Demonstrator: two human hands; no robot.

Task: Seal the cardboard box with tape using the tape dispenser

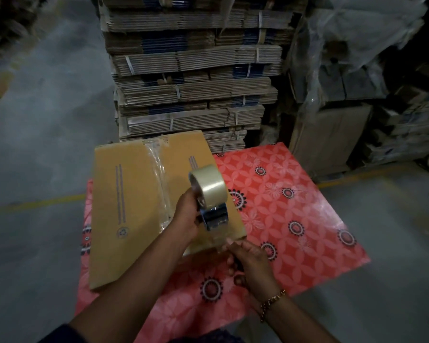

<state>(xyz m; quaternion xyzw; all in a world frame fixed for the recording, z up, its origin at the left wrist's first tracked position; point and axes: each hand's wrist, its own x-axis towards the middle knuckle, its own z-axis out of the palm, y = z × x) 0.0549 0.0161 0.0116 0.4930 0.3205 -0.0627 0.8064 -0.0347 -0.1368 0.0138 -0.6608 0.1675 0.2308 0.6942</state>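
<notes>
- The cardboard box (124, 206) lies on the left part of a table with a red flowery cloth (295, 206). Its top flaps are shut.
- A strip of clear tape (159, 174) runs down the middle of the box top, over the line where the two flaps meet. It looks wrinkly and shiny.
- You hold the tape dispenser (212, 206) up over the near right part of the box. A big roll of clear tape (209, 185) sits on top of it, and the dark shiny part is below the roll.
- Your left hand (187, 215) is wrapped tight around the left side of the dispenser.
- Your right hand (248, 262) is just below the dispenser, by the near right corner of the box. Its fingers (230, 243) are pinched together on the loose end of tape that hangs from the dispenser. The tape is see-through, so it is hard to see just where the end is.
- You wear a gold bracelet (270, 303) on your right wrist.
- Behind the table stands a tall stack of flat boxes (191, 78), tied in bundles with white straps.
- To the right of that stack are more boxes under clear plastic wrap (357, 33).
- The floor (47, 107) is grey, with a yellow line (42, 203) painted across it.
</notes>
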